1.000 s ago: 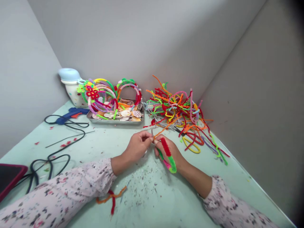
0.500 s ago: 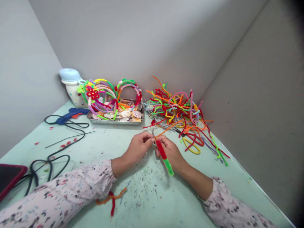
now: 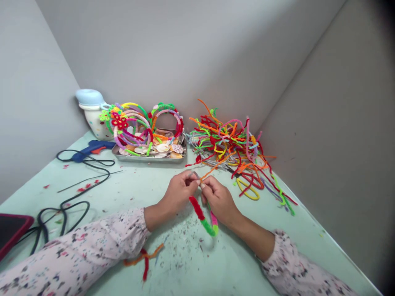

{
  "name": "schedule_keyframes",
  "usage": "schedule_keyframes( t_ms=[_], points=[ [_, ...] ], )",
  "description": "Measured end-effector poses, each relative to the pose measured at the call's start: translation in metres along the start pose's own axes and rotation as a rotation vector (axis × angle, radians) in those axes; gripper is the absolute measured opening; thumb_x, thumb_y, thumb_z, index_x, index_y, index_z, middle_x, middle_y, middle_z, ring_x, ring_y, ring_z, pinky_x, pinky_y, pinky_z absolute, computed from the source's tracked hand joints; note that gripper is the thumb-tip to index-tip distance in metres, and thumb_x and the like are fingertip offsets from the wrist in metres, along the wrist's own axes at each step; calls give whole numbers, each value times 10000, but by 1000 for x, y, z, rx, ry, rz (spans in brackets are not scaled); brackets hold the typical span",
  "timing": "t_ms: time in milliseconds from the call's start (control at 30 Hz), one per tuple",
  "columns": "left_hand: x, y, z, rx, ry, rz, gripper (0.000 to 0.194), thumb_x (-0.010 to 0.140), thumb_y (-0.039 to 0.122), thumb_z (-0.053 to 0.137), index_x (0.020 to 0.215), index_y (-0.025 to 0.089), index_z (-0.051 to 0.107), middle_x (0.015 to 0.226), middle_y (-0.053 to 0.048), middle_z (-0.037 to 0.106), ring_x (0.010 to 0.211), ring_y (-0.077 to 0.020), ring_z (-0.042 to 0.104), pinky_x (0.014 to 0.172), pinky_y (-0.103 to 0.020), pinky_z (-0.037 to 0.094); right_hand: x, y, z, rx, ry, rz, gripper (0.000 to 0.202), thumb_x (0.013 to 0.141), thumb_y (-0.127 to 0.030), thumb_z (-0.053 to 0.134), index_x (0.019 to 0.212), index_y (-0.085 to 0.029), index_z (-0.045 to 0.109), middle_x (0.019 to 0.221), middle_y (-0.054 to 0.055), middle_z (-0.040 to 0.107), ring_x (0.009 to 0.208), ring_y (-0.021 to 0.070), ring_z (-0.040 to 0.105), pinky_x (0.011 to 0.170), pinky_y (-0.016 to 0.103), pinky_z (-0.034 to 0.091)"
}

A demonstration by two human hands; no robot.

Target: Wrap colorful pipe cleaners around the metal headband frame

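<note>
My left hand and my right hand meet over the middle of the table, fingertips pinched close together. Between them runs an orange pipe cleaner, its free end pointing up and right toward the pile. A grey strip shows at my left fingertips. Below my right hand hangs a curved band wrapped in red, green and pink; its upper part is hidden by my fingers. Both hands are closed, my left on the grey strip and my right on the orange pipe cleaner.
Behind stands a metal tray of shells with colourful hoops. A tangled pipe cleaner pile lies right of it. At left are a white cup, blue glue gun, black cable and red-edged device. Orange and red scraps lie in front.
The coloured band has swung down and left, its red end now below my fingers and a pink part showing. The grey strip tilts more to the left. My fingertips have shifted slightly.
</note>
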State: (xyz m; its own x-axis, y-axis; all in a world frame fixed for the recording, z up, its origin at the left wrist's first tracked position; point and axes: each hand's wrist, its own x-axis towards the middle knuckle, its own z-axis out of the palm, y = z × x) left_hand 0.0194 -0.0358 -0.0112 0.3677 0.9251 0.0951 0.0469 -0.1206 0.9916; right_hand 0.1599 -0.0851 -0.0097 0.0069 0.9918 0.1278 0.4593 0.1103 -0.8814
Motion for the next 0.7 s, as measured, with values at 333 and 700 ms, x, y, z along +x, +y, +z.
schedule_keyframes(
  t_ms=[333, 700],
  points=[
    [1, -7, 1, -12, 4, 30, 146, 769, 290, 579, 737, 147, 593, 609, 20, 535, 530, -87, 442, 509, -200, 350, 0, 2, -1, -4, 17, 15, 166, 897, -317, 416, 782, -228, 496, 534, -58, 548, 505, 126, 496, 545, 236, 383],
    [1, -8, 0, 29, 23, 56, 150, 774, 299, 592, 757, 151, 615, 661, 5, 595, 570, -96, 497, 523, -196, 380, -1, 0, -1, -19, 21, 10, 165, 888, -315, 427, 771, -226, 502, 516, -60, 542, 473, 122, 476, 517, 232, 363]
  ],
)
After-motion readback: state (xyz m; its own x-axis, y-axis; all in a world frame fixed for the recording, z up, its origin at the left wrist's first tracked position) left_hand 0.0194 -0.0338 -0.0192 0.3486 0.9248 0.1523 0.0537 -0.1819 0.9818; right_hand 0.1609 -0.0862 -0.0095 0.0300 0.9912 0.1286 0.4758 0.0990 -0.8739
